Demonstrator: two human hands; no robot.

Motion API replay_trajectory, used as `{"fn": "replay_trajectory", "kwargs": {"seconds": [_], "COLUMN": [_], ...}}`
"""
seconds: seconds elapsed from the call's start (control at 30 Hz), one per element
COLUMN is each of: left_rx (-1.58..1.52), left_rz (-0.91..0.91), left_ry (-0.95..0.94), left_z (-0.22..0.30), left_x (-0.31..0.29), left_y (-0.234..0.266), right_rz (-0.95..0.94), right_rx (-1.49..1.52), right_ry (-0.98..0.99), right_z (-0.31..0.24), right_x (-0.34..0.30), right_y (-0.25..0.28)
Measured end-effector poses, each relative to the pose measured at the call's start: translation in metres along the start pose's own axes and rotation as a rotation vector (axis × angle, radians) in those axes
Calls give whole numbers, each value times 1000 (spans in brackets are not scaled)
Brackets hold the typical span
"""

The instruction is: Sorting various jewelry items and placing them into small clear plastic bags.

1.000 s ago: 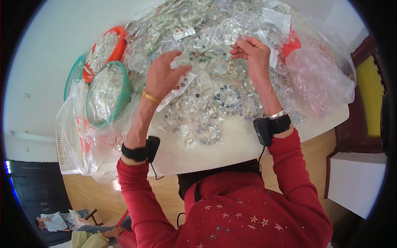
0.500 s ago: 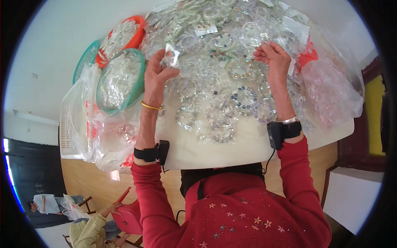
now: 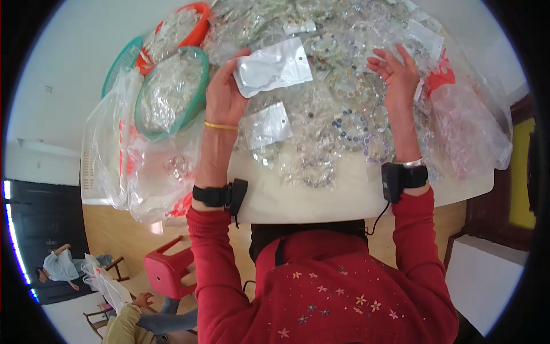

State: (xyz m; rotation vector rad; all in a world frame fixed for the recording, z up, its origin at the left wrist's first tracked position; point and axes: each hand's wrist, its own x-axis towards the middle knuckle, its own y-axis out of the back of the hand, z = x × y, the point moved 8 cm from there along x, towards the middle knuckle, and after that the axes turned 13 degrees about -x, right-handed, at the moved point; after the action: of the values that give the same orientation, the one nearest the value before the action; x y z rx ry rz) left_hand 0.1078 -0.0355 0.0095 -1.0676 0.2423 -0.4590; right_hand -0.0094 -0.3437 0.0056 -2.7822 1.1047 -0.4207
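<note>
My left hand (image 3: 226,94) grips silver pouch (image 3: 274,67) right of green basket (image 3: 199,83); right hand (image 3: 401,80) farther right, fingers apart. Plastic bag (image 3: 110,163) below basket: print illegible.

Pouch (image 3: 274,67), far left: glossy silver-white.
Second pouch (image 3: 269,124), nearer: silver-white.
Blue bracelet (image 3: 338,131), centre right: dark blue beads among pale ones.
Lilac bracelet (image 3: 369,141), just nearer: pale violet.
Multicoloured bracelet (image 3: 361,86), farther: orange and greenish beads.
Baskets, left: one orange-red (image 3: 201,26), one green (image 3: 202,89), one teal (image 3: 122,66) with openwork lattice, one white (image 3: 88,163) with slotted rows.
Left bag (image 3: 109,166): clear, red markings.
Right bag (image 3: 467,126): clear, pinkish tint.
Worktop (image 3: 263,198): cream-white.
Bangles: left gold (image 3: 222,125), right silver (image 3: 412,164).
Wrist straps (image 3: 211,196): black.
Sweater (image 3: 326,281): red, scattered flowers in gold, pink and grey-blue.
Stool (image 3: 166,272), near left: pinkish red.
Floor (image 3: 114,221): light wood-brown.
</note>
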Motion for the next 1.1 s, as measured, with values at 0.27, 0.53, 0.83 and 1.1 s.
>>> {"fn": "replay_trajectory", "kwargs": {"seconds": [0.27, 0.53, 0.83, 1.1], "left_rx": [1574, 2212, 1606, 531], "left_rz": [-107, -399, 19, 101], "left_ry": [-659, -591, -564, -647], "left_z": [39, -30, 42, 73], "left_x": [-56, -119, -42, -24], "left_y": [-47, -44, -13, -2], "right_rz": [-29, -461, -637, -264], "right_rx": [-171, -1103, -934, -1410], "right_ry": [51, 1071, 439, 557], "right_z": [-7, -30, -11, -18], "right_x": [-8, -99, -68, 21], "right_y": [-7, -105, -88, -90]}}
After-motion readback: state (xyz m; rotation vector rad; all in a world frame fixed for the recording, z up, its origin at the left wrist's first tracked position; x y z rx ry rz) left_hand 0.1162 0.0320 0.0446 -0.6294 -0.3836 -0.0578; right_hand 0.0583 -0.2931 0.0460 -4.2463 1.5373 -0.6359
